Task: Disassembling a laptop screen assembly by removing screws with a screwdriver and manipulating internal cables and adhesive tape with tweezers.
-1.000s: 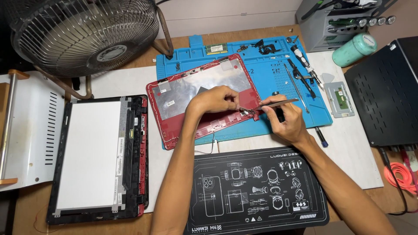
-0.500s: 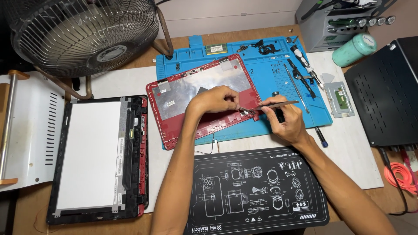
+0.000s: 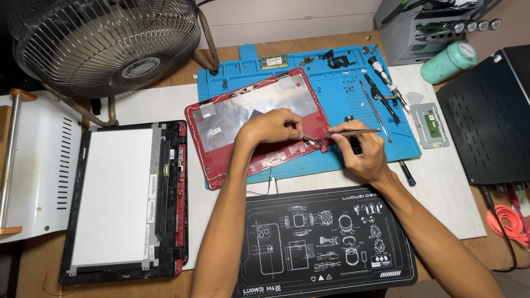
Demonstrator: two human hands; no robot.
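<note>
Your right hand (image 3: 361,152) is closed around a pair of metal tweezers (image 3: 345,133), held near level, tips pointing left. The tips sit at a small metal part (image 3: 312,140) on the lower right edge of the red laptop lid (image 3: 256,124). Whether the tips actually pinch that part is too small to tell.

Your left hand (image 3: 273,126) rests on the lid, fingers curled, fingertips (image 3: 297,132) pressed down just beside the tweezer tips. It holds the lid steady; nothing is lifted in it.

The lid lies inner face up, silver foil lining showing, tilted a little, mostly on the blue repair mat (image 3: 331,94); its lower left corner hangs over the mat's edge onto the white sheet (image 3: 441,193) beneath.

On the mat, right of your hands: a screwdriver (image 3: 383,83) and thin probes. A small memory module (image 3: 274,61) lies at the mat's top edge. A grey touchpad piece (image 3: 432,124) lies just off the mat's right edge.

Near you: black mat with white line drawings (image 3: 326,243), under your forearms. 
Left: the screen panel in its black frame (image 3: 124,201), face down, well apart from the lid. 
Top left: a desk fan (image 3: 105,41). 
Right: black laptop base (image 3: 488,116), a mint green bottle (image 3: 448,62) on its side, an orange cable (image 3: 505,221).
</note>
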